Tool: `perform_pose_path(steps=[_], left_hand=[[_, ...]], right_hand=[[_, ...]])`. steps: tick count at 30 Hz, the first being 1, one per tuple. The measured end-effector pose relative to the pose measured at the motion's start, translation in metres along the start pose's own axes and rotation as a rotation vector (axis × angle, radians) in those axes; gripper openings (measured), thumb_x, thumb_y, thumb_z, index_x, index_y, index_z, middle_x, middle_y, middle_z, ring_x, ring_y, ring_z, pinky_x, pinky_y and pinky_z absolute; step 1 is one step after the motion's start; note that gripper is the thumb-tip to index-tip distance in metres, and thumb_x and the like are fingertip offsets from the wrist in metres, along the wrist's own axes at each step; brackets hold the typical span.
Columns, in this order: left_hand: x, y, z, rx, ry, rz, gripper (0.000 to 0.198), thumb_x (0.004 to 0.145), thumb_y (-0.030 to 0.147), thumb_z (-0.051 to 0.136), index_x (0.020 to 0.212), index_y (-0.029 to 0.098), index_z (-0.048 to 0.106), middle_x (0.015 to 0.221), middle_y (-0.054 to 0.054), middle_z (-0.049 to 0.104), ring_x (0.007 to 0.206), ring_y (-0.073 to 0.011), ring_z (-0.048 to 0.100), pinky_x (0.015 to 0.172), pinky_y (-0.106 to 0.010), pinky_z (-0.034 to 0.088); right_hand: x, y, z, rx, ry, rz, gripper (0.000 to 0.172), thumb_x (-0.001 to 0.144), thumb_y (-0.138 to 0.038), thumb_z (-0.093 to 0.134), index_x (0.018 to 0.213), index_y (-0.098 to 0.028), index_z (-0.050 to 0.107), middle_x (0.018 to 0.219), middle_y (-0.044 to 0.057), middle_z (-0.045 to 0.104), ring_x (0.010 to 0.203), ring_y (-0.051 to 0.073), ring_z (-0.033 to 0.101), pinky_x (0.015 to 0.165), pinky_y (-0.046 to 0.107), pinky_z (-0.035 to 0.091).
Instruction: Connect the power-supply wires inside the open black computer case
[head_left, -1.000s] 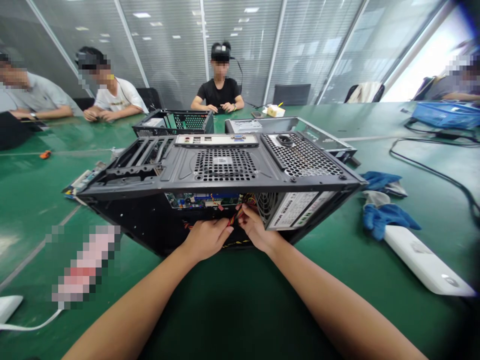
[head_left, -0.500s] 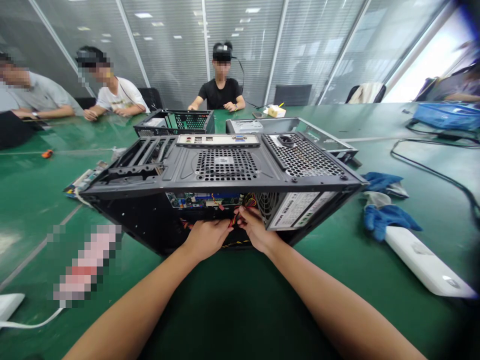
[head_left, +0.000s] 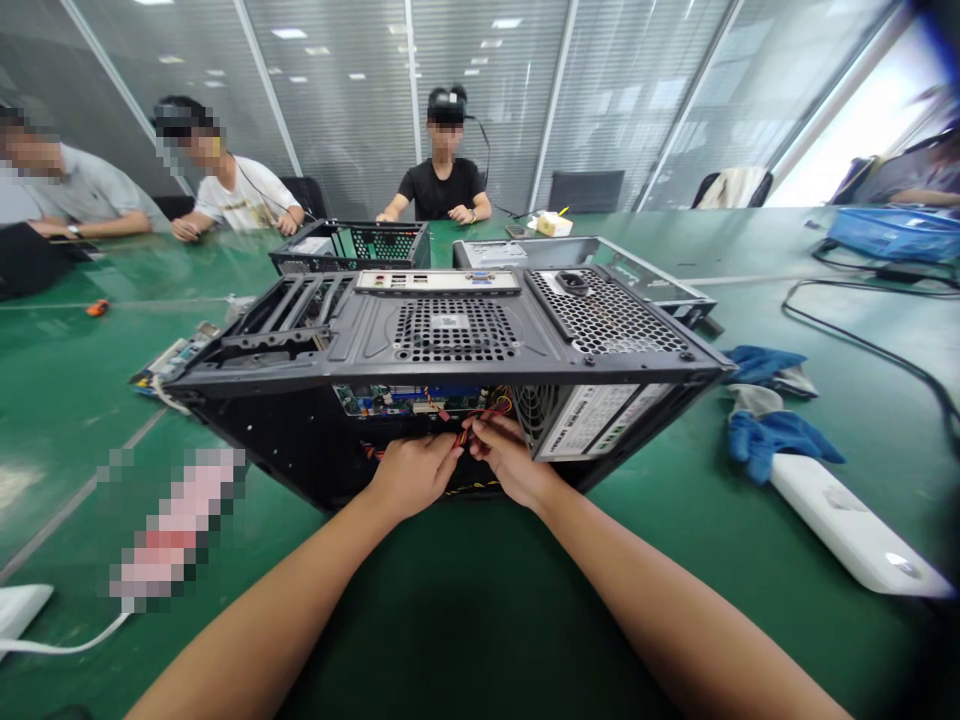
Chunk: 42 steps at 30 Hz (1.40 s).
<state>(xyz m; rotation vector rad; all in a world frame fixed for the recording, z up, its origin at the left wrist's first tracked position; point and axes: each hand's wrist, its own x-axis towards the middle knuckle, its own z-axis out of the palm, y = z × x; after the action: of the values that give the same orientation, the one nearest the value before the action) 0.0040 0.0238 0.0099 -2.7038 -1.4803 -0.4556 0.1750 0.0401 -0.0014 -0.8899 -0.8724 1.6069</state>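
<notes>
A black computer case lies in front of me with its rear panel facing up and its side toward me open. Inside it, my left hand pinches a bundle of red, yellow and black power cables. My right hand meets it from the other side, its fingers closed on the same cables. Whatever sits between the fingertips is too small to make out. The power supply hangs right of my hands, its label toward me. Behind the cables shows part of the motherboard.
Blue gloves and a white oblong device lie to the right. At left are a circuit board and a blurred-out pink object with a white cable. More case frames stand behind. Several people sit around the table.
My hands stay inside the case on the cables, with only a slight shift of the fingers. At far left, a seated person's hand has moved a little.
</notes>
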Motion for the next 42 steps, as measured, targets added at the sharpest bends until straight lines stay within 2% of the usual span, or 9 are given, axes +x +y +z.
perform_pose_path(steps=[6, 13, 18, 26, 31, 37, 42], left_hand=[[0.001, 0.000, -0.002, -0.004, -0.018, 0.007, 0.033, 0.099, 0.035, 0.036, 0.100, 0.017, 0.063, 0.083, -0.006, 0.070, 0.075, -0.0193, 0.068, 0.064, -0.027, 0.050], [0.000, 0.000, 0.000, 0.028, -0.007, 0.009, 0.030, 0.098, 0.035, 0.040, 0.103, 0.019, 0.065, 0.086, -0.006, 0.071, 0.079, -0.0208, 0.068, 0.064, -0.028, 0.051], [0.000, -0.001, 0.004, 0.050, 0.046, 0.043, 0.028, 0.097, 0.034, 0.042, 0.098, 0.018, 0.065, 0.082, -0.006, 0.071, 0.074, -0.0198, 0.068, 0.062, -0.028, 0.050], [-0.001, -0.002, 0.004, 0.006, 0.062, 0.062, 0.031, 0.098, 0.034, 0.038, 0.095, 0.017, 0.064, 0.077, -0.005, 0.069, 0.069, -0.0181, 0.067, 0.058, -0.026, 0.048], [-0.001, -0.002, 0.003, -0.029, 0.063, 0.081, 0.031, 0.099, 0.033, 0.037, 0.096, 0.017, 0.063, 0.079, -0.005, 0.069, 0.070, -0.0176, 0.067, 0.059, -0.026, 0.048], [-0.001, -0.004, 0.004, -0.026, 0.045, 0.075, 0.033, 0.099, 0.036, 0.036, 0.097, 0.018, 0.063, 0.081, -0.005, 0.070, 0.071, -0.0184, 0.067, 0.060, -0.027, 0.048], [0.000, -0.003, 0.003, -0.011, 0.030, 0.076, 0.031, 0.099, 0.036, 0.037, 0.099, 0.019, 0.063, 0.083, -0.005, 0.070, 0.075, -0.0190, 0.068, 0.061, -0.027, 0.049]], right_hand=[[0.003, 0.007, -0.001, -0.037, 0.047, -0.015, 0.038, 0.056, -0.049, 0.083, 0.073, -0.020, 0.066, 0.074, -0.001, 0.063, 0.059, 0.009, 0.049, 0.058, 0.028, 0.035], [0.007, 0.014, -0.002, -0.100, 0.117, -0.071, 0.043, 0.053, -0.052, 0.083, 0.065, -0.019, 0.058, 0.060, -0.004, 0.056, 0.053, 0.009, 0.046, 0.054, 0.027, 0.034], [0.007, 0.014, -0.003, -0.113, 0.120, -0.083, 0.043, 0.055, -0.051, 0.083, 0.062, -0.020, 0.054, 0.059, -0.004, 0.054, 0.052, 0.009, 0.045, 0.053, 0.027, 0.035], [0.001, 0.006, -0.001, 0.028, 0.005, 0.010, 0.035, 0.058, -0.045, 0.084, 0.069, -0.020, 0.062, 0.077, -0.001, 0.064, 0.057, 0.008, 0.048, 0.056, 0.027, 0.036], [0.001, 0.005, -0.001, 0.043, -0.026, 0.027, 0.033, 0.057, -0.044, 0.085, 0.071, -0.020, 0.066, 0.077, 0.000, 0.065, 0.057, 0.008, 0.047, 0.056, 0.027, 0.034], [0.003, 0.008, -0.002, -0.037, 0.020, 0.015, 0.039, 0.055, -0.051, 0.083, 0.070, -0.020, 0.066, 0.067, -0.001, 0.061, 0.058, 0.009, 0.045, 0.056, 0.026, 0.032], [0.003, 0.009, 0.001, -0.135, 0.072, -0.017, 0.044, 0.056, -0.058, 0.079, 0.069, -0.019, 0.064, 0.051, -0.005, 0.049, 0.052, 0.009, 0.041, 0.053, 0.026, 0.028]])
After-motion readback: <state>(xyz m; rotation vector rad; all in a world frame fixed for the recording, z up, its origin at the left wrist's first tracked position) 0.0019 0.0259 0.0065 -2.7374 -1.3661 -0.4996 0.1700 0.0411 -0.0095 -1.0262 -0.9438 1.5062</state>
